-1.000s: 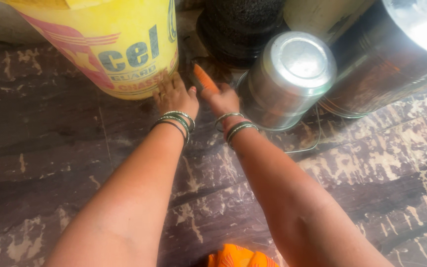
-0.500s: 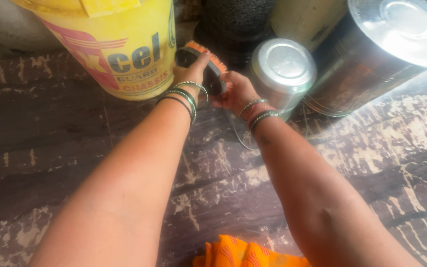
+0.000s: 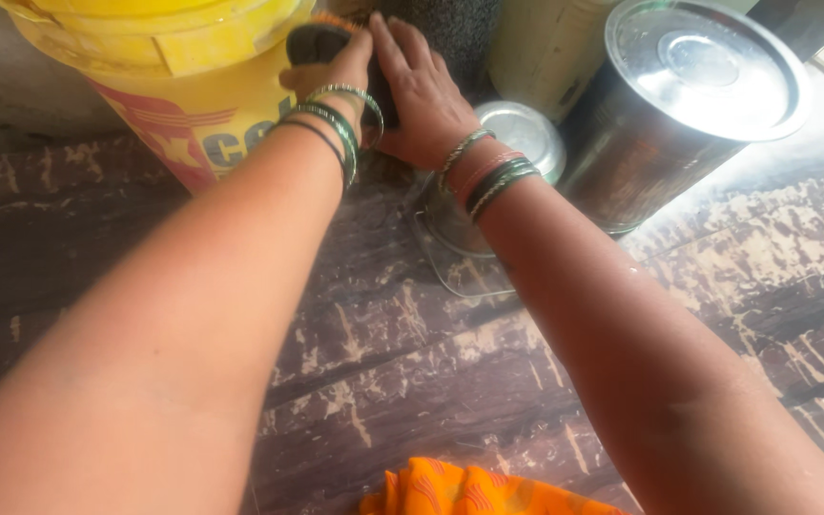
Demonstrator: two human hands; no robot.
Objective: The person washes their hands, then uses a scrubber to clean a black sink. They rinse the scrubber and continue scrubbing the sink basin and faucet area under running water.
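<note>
Underfoot, the floor (image 3: 412, 381) is dark, worn wood with pale scuffed patches running across the whole lower part of the view. At the top left stands a yellow bucket (image 3: 183, 86), round, with a thick rim and a label of red stripes and blue lettering on its side. At the top right sits a big steel drum (image 3: 660, 124), its flat lid bright and its wall dark. Between them, at the back, a pale container (image 3: 541, 48) stands beside a black round thing (image 3: 460, 29). A small steel pot (image 3: 517, 143) with a thin wire handle rests on the floor just in front of the drum, partly hidden by the right wrist. Both arms reach forward from below, each wrist wearing several metal bangles. The left hand (image 3: 331, 72) is curled around a dark brush (image 3: 317, 40) with an orange edge, raised against the bucket's side near its rim. The right hand (image 3: 422, 91) lies with its fingers spread over the brush from the other side, pressing on it; whether it truly grips cannot be told. An orange cloth (image 3: 479, 491) shows at the bottom edge.
</note>
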